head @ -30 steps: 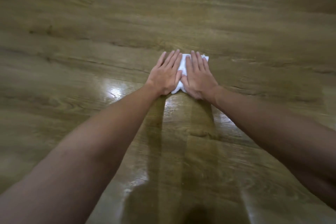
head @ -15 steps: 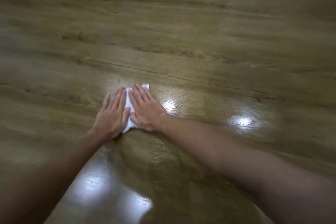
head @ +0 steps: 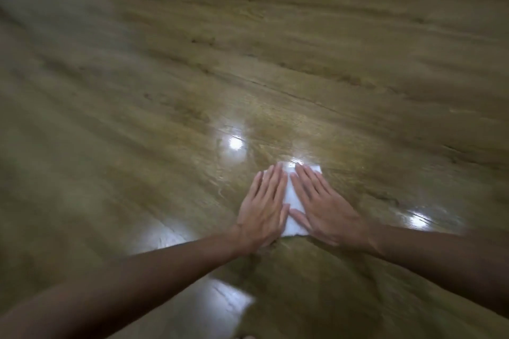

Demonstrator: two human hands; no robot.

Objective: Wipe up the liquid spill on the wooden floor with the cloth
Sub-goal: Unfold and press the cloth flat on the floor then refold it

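White cloth [head: 294,205] pinned flat to the wooden floor [head: 303,36] under both palms. Left hand [head: 263,210] covers the cloth's left side, fingers straight and close together, pressing down, nothing gripped. Right hand [head: 326,210] covers the right side, same posture: fingers extended, slightly spread, thumb angled in toward the left thumb. Thumb tips sit just beside each other over the cloth's middle.

Visible cloth is a narrow strip between the two hands plus a corner past the right fingertips. Looks folded into a compact pad. Long axis runs away from the person, roughly in line with the fingers, tilted slightly rightward at the far end. Near edge sits between the two wrists; far edge pokes out just beyond the fingertips.

Both bare forearms come in from the bottom corners and converge on the cloth.

Floor around the hands is glossy and wet-looking: a shiny film [head: 275,140] spreads ahead of the fingertips and to either side, with bright light reflections, one ahead-left of the cloth [head: 235,143], one right of the right wrist [head: 416,220], one below the left forearm [head: 220,300]. Exact spill edge hard to tell; frame is motion-blurred. Farther planks look matte, dry.
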